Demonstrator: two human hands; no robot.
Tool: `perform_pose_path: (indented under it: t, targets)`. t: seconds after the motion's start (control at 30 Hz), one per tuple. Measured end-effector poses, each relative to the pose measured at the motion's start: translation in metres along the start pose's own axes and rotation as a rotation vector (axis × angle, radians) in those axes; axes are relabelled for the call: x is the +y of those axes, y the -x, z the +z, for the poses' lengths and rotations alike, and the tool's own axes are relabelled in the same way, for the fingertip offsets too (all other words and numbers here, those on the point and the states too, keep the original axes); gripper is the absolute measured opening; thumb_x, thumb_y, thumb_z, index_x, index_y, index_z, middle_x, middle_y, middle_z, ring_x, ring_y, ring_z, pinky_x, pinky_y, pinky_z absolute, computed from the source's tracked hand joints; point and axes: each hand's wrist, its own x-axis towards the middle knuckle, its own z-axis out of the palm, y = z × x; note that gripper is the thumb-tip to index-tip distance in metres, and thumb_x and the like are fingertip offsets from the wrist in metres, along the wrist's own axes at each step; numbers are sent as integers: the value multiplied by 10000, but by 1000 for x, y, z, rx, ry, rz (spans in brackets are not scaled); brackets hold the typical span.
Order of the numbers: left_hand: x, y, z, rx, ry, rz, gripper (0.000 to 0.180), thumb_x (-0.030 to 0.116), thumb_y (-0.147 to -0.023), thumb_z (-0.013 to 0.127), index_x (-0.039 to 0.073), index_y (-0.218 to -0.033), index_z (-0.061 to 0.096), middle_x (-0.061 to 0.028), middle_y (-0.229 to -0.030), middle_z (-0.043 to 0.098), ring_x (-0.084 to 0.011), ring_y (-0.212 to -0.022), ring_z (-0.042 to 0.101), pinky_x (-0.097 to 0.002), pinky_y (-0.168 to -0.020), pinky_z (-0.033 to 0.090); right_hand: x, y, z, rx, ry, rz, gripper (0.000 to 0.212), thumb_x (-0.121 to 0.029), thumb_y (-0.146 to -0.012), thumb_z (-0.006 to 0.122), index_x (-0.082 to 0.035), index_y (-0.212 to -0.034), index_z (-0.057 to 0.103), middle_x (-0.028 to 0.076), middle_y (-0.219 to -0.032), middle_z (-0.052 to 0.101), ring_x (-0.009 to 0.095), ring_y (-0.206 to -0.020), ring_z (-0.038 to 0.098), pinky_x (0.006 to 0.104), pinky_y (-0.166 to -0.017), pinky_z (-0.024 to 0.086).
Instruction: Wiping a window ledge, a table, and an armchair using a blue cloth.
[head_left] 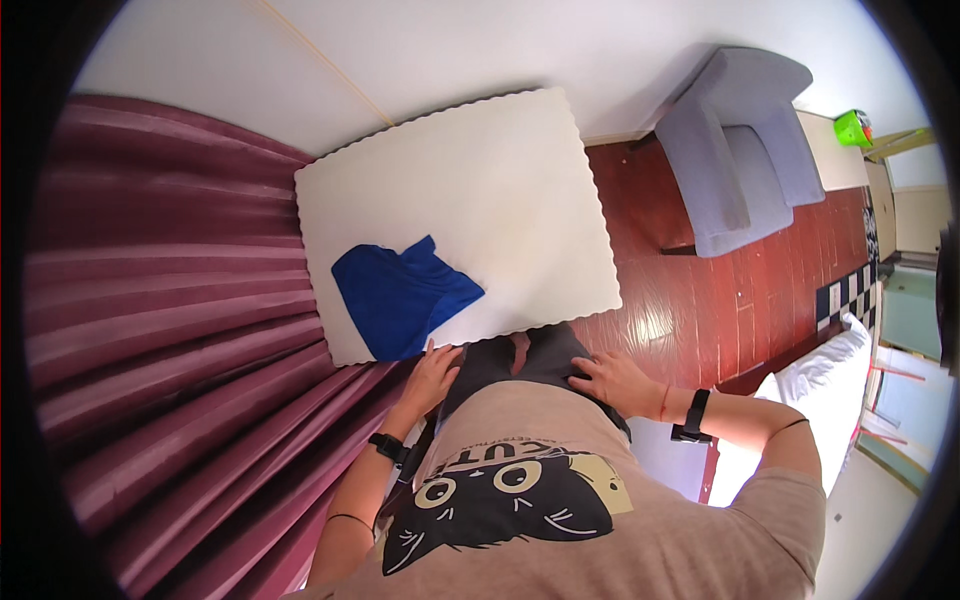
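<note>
A dark blue cloth (392, 300), partly folded over itself, lies on the near left part of a white table (500, 200) with a scalloped edge. Just below that edge, by the cloth's near corner, is my left hand (432, 378), its fingers apart and holding nothing. The index fingertip points up at the table edge; whether it touches is unclear. My right hand (612, 383) rests on my dark trousers at the right hip, fingers spread, with nothing in it. Both wrists wear dark bands.
Purple curtains (180, 290) hang along the table's left side, and a white wall (450, 50) stands behind it. To the right are a grey armchair (745, 160) on a red wooden floor (670, 290), a bright green container (853, 129) and white bedding (810, 395).
</note>
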Motion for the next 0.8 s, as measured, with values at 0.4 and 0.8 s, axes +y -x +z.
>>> perform_pose_path:
  t: [0.4,0.8]
  targets:
    - [18,-15,-46,139,-35,100,338,112,-905,579,20,-1229,559,-185,-1195,599,-332,-1122,569,-488,-1162,253,23,-49,28,-15,124,-80,232,-242,-969,473,-107,-1031,651,146,-1028,572,302,-890,603,390,-733,466]
    - [18,-9,-48,169,-32,37,377,120,-906,577,42,-1273,544,-194,-1169,620,-340,-1091,585,-470,-1154,277,38,-33,-23,188,-35,-292,268,-128,-860,571,-88,-1124,585,148,-1385,463,293,-908,642,378,-722,563]
